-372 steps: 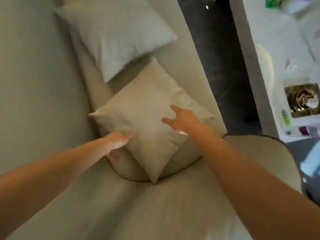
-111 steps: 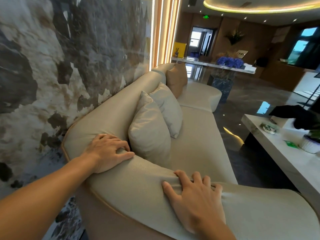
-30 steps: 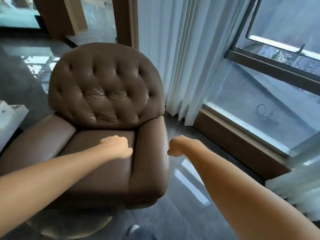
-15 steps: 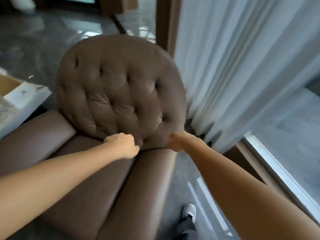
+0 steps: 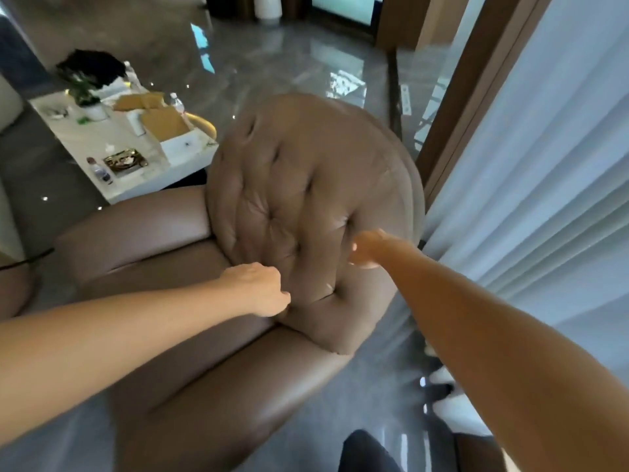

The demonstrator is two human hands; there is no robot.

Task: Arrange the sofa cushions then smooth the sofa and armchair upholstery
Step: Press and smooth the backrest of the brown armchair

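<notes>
With my left hand (image 5: 257, 291) clenched against the lower edge of the armchair's tufted back cushion (image 5: 306, 212) and my right hand (image 5: 366, 248) blurred, grip indeterminate, at its right side, I should press evenly outward across the tufts.

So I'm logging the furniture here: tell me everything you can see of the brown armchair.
The brown armchair looks like smooth leather, with a rounded, button-tufted back, padded armrests and a flat seat. It stands on glossy grey floor between a white table and pale curtains. The left hand, closed, presses the back's lower part; the right hand meets its right edge.
</notes>
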